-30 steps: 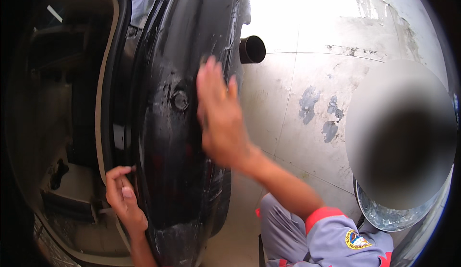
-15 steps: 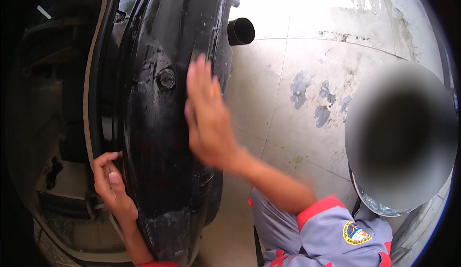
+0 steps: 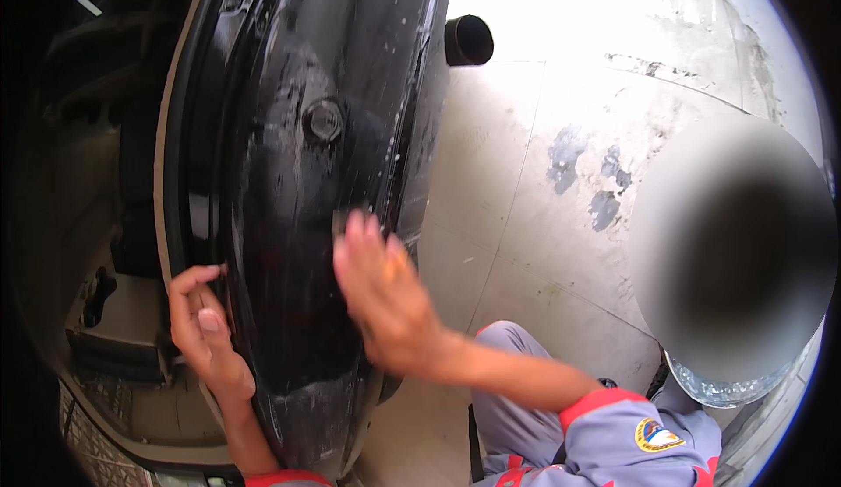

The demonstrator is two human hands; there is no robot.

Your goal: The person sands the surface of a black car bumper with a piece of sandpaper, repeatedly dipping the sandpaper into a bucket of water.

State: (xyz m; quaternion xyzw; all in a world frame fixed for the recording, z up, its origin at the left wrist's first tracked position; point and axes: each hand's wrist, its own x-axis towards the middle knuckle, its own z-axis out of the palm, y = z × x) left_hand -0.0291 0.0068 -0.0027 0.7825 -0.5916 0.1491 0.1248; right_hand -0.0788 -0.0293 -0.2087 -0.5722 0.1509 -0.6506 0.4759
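Workpiece: a long, curved, glossy black vehicle bumper [image 3: 293,224], running from the top of the frame to the lower centre-left, attached beside a dark opening edged with tan trim [image 3: 164,145]. Surface work appears to be in progress, by judgement. The middle of the bumper looks dark and fairly even; whitish scuffs [image 3: 293,93] show around a round dark fitting [image 3: 323,120] at upper centre-left, white specks [image 3: 388,158] dot the right edge, and a dull pale patch [image 3: 320,399] crosses the lower end. These areas probably remain to be dealt with; how much is finished cannot be told from gloss alone.

Pose: the right hand [image 3: 385,299], near frame centre, lies over the bumper's right side, back of the hand uppermost, fingers close together and pointing to the upper left, forearm coming in from the lower right. It is blurred; a small greyish shape shows at the fingertips, but whether anything is gripped cannot be told. The left hand [image 3: 210,338], lower left, has loosely bent fingers, a moderate gap between thumb and index, and no clear object held; the index tip is at the bumper's left edge, contact uncertain
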